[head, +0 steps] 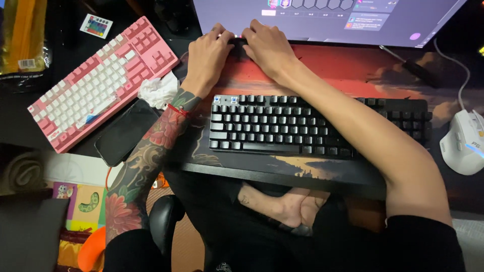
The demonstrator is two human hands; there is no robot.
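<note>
Black keyboard [312, 126] below both hands.

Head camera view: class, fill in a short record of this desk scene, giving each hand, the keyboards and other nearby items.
left hand: beyond the black keyboard, fingertips on a small dark object at the monitor's foot
right hand: beside it, on the same object
black keyboard: under the forearms, on a red desk mat
pink keyboard: left, angled
phone: dark screen, beside crumpled tissue
white mouse: far right
</note>
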